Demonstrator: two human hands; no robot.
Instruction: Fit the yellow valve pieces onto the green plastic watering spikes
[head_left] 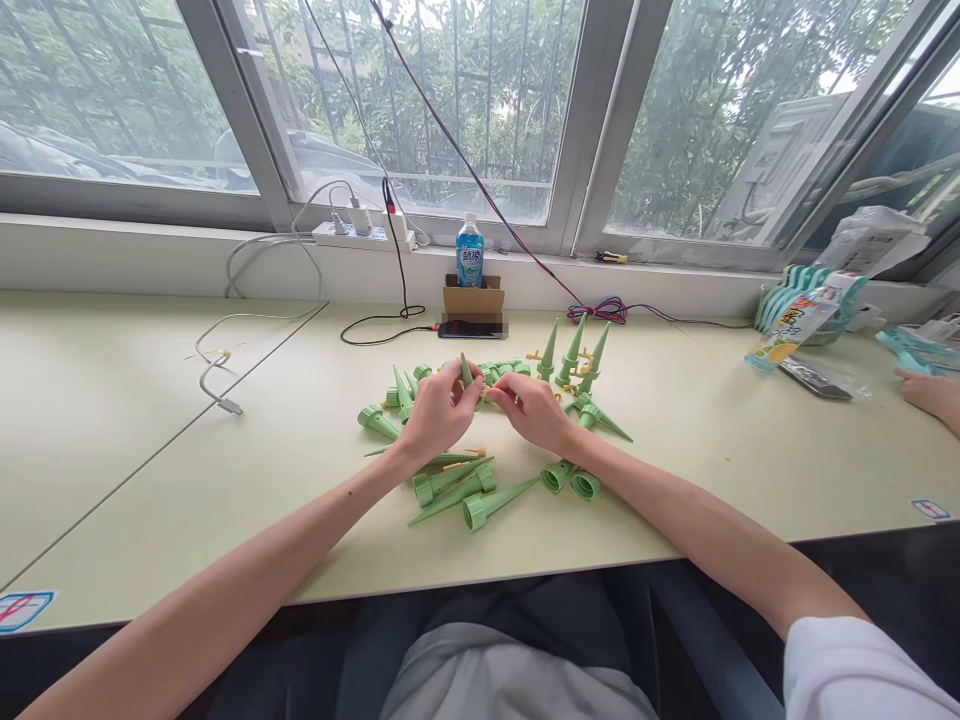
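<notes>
My left hand (439, 408) is closed around a green plastic watering spike (466, 370), its pointed tip sticking up past the fingers. Against it, my right hand (534, 408) pinches a small yellow valve (485, 393) at the spike's side; the fingers hide part of the joint. Loose green spikes lie around both hands, among them one with an open threaded cap (477, 512) near the front. Three spikes with yellow valves (571, 355) stand upright behind my right hand.
A phone (472, 328) leans by a cardboard box (474, 297) under a blue bottle (470, 252). A white cable (217, 385) lies at left. On the right are a plastic packet (795, 325), green hangers (776, 300), a dark phone-like slab (816, 380) and another person's hand (930, 395).
</notes>
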